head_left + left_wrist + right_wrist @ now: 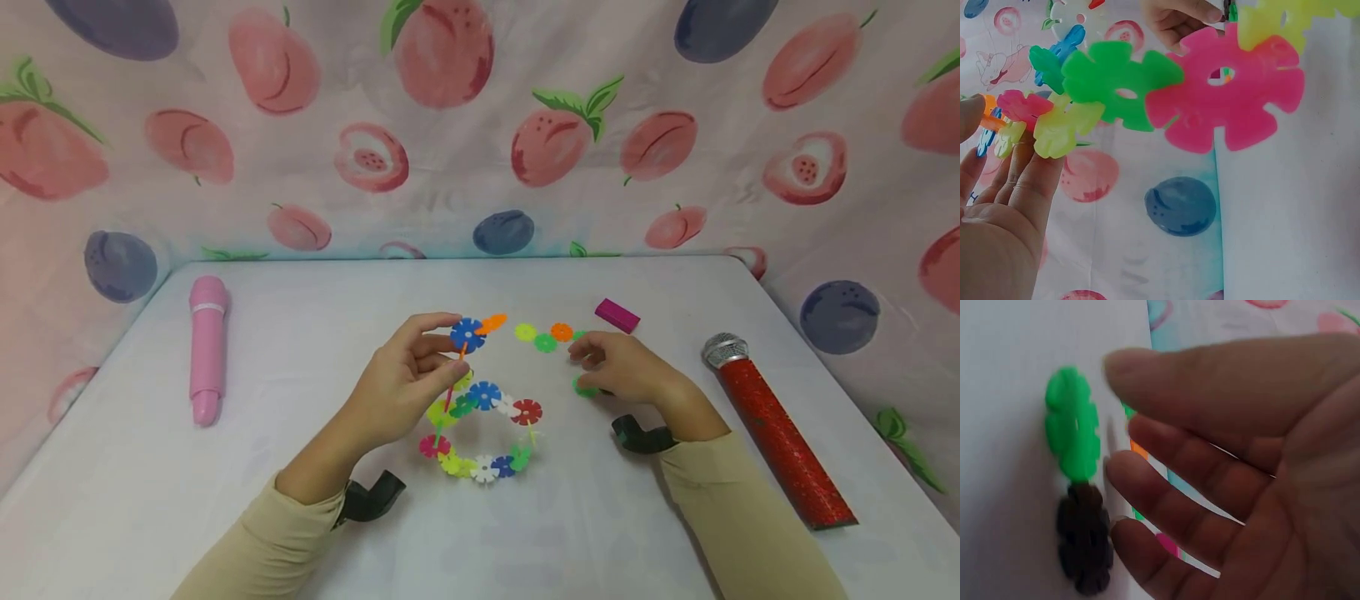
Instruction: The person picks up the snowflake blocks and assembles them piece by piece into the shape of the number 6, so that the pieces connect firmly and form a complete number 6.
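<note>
In the head view my left hand (386, 392) pinches a chain of interlocking snowflake discs between thumb and fingers. A blue disc (468, 334) and an orange disc (492, 323) stick out past the fingertips. From there the chain runs down into a loop of coloured discs, with a white disc (484, 469) at its near side. The left wrist view shows its pink disc (1229, 90) and green disc (1116, 87) close up. My right hand (630, 371) hovers with fingers loosely bent and nothing between them, beside a green disc (1074, 425) and a dark disc (1085, 540).
Loose discs, among them a yellow one (526, 332) and an orange one (561, 332), lie beyond the right hand. A magenta block (617, 316) lies behind them. A pink microphone-shaped object (207, 350) lies left, a red microphone (780, 433) right. Fruit-print cloth (435, 192) backs the table.
</note>
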### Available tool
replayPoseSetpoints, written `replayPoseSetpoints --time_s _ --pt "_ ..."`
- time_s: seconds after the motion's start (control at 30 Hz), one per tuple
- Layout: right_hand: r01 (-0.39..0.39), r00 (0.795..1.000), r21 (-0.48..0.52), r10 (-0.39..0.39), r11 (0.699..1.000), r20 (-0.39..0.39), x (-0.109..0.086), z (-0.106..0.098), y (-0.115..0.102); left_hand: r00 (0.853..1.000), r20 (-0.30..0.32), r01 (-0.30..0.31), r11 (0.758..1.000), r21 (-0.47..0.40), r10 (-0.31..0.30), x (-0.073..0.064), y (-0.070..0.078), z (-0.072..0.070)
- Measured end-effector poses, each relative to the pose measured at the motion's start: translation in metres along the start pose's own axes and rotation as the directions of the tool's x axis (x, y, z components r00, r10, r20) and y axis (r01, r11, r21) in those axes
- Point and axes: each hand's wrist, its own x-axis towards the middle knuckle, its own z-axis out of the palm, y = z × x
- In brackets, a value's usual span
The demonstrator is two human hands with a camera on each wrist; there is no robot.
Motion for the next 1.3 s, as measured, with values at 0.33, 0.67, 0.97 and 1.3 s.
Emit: replayPoseSetpoints --time_s 0.33,0.67,0.97,1.3 --pt "-0.052 0.997 -0.057 0.055 0.997 0.049 0.001 0.0 0.004 1.0 0.011 -0.006 1.0 -0.02 0.006 0.002 0.0 0.0" --pt "-0.027 0.999 -0.092 0.025 0.995 -0.03 0.004 0.006 0.005 1.0 0.018 0.013 1.0 -0.005 -0.013 0.001 0.0 -0.001" --pt "0.063 0.991 0.048 -0.057 0.997 -0.121 0.002 0.003 -0.002 0.998 0.022 0.062 0.998 0.002 -0.062 -0.001 0.004 -0.001" --pt "0.237 0.926 0.17 -0.169 0.957 -0.337 -0.016 -0.002 -0.04 0.995 0.093 0.034 0.999 0.032 -0.037 -0.004 0.008 0.001"
